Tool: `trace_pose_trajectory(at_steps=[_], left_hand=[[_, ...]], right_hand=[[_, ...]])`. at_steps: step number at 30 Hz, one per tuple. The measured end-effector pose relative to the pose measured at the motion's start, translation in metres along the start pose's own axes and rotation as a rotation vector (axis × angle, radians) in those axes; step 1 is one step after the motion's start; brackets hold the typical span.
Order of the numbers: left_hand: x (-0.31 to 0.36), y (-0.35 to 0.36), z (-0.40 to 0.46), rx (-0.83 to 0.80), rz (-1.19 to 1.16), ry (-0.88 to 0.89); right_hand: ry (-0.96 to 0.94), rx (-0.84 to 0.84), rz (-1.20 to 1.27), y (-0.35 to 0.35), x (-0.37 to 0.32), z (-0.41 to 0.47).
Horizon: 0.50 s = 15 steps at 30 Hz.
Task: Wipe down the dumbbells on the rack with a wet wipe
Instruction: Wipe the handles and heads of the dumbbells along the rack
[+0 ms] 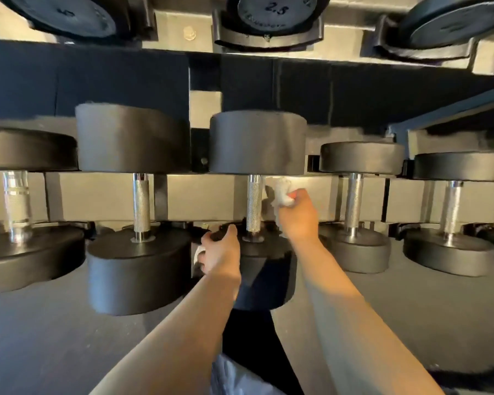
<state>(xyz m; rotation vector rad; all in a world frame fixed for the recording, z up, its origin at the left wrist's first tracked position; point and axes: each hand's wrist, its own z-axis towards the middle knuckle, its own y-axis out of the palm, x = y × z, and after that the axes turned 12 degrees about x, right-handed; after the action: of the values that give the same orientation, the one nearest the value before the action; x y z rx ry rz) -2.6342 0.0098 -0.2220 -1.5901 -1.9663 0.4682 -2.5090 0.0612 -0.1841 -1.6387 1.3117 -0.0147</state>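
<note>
Wet wipe: a crumpled white wet wipe [283, 192] is held up beside the knurled handle [253, 205] of the middle dumbbell [257, 155], just to its right; whether it touches the metal cannot be told.
Right hand: the right hand [297, 215] is raised between the dumbbell's two heads, its fingers [295, 194] curled and pinching the wipe at their tips.
Left hand: the left hand [221, 252] is laid on the near head [265, 269] of the same dumbbell, at its left edge, the fingers [211, 238] bent over the rim. A small white scrap [198, 253] is seen by the lower fingers; what it is cannot be told.
Middle dumbbell: it is lying across the lower tier of the rack [206, 195], with one black round head far and one near, and the chrome handle between them.
Neighbours, left: a dumbbell of like size [139, 201] is set just beside it, and a wider one [17, 201] lies at the frame's left edge.
Neighbours, right: two smaller dumbbells are set in the row, one near [357, 195] and one further right [454, 203].
Upper tier: three small dumbbell heads are seen from below; the middle one [274, 10] is marked 2.5.
Floor: a grey floor [411, 309] is seen under the rack.
Forearms: both bare forearms are stretched forward from the bottom of the frame.
</note>
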Motion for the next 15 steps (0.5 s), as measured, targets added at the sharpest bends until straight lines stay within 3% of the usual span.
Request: trace_pose_trajectory(at_steps=[5,10,15], left_hand=[[-0.010,0.019,0.004,0.226,-0.108,0.040],[-0.009,0.017,-0.002,0.254,-0.087,0.061],[-0.007,0.017,-0.005,0.271,-0.057,0.058]], right_hand=[[-0.124,-0.298,0.039,0.027,0.018,-0.007],[-0.395,-0.225,-0.189,0.032,0.017,-0.004],[-0.462,-0.119,-0.189,0.048,0.017,0.003]])
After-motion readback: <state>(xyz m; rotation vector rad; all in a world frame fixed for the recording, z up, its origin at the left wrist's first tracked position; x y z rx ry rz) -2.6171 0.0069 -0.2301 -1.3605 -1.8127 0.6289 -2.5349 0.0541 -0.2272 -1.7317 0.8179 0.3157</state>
